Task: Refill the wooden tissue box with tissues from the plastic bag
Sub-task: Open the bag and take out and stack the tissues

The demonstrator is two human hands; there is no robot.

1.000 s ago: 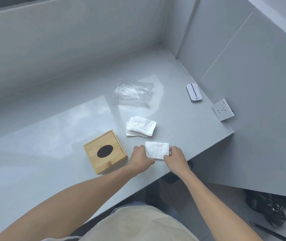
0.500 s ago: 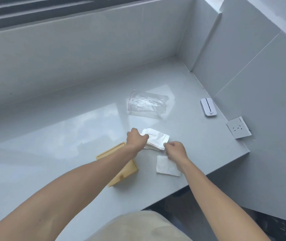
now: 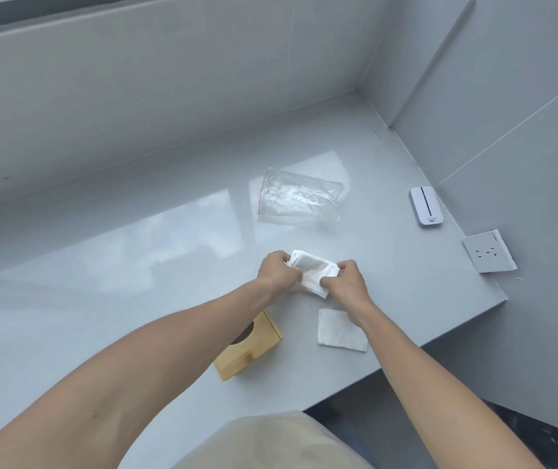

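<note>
A small stack of white tissues point(image 3: 312, 272) is gripped at its two ends, by my left hand point(image 3: 276, 270) on one side and my right hand point(image 3: 345, 282) on the other. One folded tissue point(image 3: 337, 331) lies flat on the grey counter point(image 3: 135, 265) just below my right wrist. The wooden tissue box point(image 3: 254, 346), with a dark oval slot on top, sits under my left forearm and is partly hidden by it. Farther back lies the clear plastic bag point(image 3: 299, 199) with a red zip strip; it looks empty.
A white oblong device point(image 3: 426, 206) rests near the right wall. A white socket plate point(image 3: 489, 251) is fixed to that wall by the counter's right edge. Grey walls close in the back and right; the counter's front edge drops off below my right arm.
Both hands left the single folded tissue on the counter and moved back to the stack, which they now grip at both ends. The view shifted, so the box sits lower under my left arm.
</note>
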